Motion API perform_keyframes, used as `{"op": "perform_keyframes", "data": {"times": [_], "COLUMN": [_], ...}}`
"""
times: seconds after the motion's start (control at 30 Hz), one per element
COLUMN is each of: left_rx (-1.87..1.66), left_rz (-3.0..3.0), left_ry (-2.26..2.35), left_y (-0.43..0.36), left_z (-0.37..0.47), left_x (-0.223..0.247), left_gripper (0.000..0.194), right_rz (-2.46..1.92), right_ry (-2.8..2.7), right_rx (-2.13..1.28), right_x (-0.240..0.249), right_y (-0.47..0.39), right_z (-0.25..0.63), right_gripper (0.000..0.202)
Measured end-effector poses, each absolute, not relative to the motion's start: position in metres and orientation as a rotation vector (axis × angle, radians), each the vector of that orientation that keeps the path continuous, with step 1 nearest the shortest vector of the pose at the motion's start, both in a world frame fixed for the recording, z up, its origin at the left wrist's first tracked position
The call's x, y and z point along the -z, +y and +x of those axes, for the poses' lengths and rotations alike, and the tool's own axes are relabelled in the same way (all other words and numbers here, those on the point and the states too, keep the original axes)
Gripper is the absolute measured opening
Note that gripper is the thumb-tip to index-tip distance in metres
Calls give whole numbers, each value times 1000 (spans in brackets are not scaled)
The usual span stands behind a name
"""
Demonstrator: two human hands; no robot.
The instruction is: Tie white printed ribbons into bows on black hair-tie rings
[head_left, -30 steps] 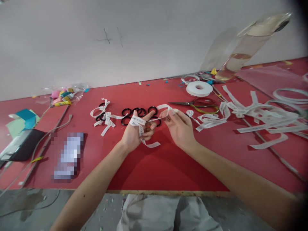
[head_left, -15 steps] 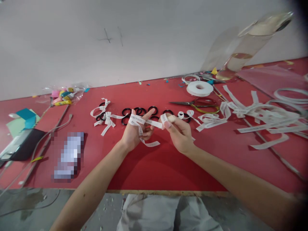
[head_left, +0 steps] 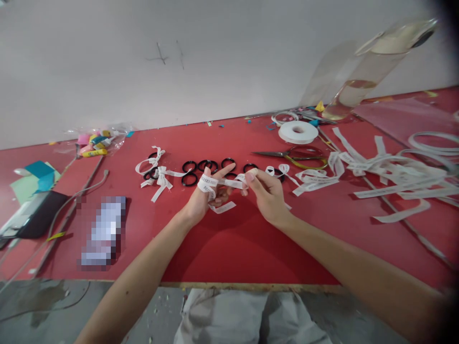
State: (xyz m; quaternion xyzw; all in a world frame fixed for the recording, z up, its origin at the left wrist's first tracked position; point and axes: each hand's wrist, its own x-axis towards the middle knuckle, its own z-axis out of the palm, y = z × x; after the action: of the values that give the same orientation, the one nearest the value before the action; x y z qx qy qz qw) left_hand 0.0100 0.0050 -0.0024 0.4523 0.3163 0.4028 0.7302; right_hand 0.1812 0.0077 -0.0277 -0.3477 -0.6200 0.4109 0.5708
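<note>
A white printed ribbon (head_left: 207,183) is looped around the thumb of my left hand (head_left: 197,203), with its tail hanging below. The left index finger points out to the right while the other fingers curl in by the ribbon. My right hand (head_left: 268,196) pinches the stretch of ribbon on the right between thumb and fingertips. Behind both hands lie several black ring bands (head_left: 189,179), like hair ties, partly hidden by my fingers. To their left, white ribbon bows (head_left: 162,177) sit with black bands; another ribbon bow (head_left: 283,169) lies right of my right hand.
Scissors (head_left: 308,162) with yellowish handles and a white ribbon spool (head_left: 298,132) lie beyond my right hand. Cut ribbon strips (head_left: 405,172) spread at the right, near a tilted bottle (head_left: 358,91). A blurred-out flat object (head_left: 103,231) and a black case (head_left: 43,215) are on the left.
My two hands have drawn slightly closer together, the left moving right. The right fingers have tipped down over the ribbon, and the loop on the left thumb has turned a little.
</note>
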Motion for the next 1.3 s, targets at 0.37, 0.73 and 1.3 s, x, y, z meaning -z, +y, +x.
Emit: {"op": "perform_keyframes", "data": {"times": [0.37,0.73,1.3], "left_rx": [-953,-901,-863], "left_rz": [1001,927,991], "left_ry": [901,764,747], "left_y": [-2,2,10], "left_z": [16,15,3], "left_x": [8,14,5], "left_gripper": [76,69,75], "right_rz": [-840,-801,-725], "right_ry": [-1800,-1955,-1785], "right_rx": [-557,-706,-702], "right_x": [26,28,18], "right_y": [-4,10,3], "right_z": [169,179,185], "right_gripper": [15,5,33]}}
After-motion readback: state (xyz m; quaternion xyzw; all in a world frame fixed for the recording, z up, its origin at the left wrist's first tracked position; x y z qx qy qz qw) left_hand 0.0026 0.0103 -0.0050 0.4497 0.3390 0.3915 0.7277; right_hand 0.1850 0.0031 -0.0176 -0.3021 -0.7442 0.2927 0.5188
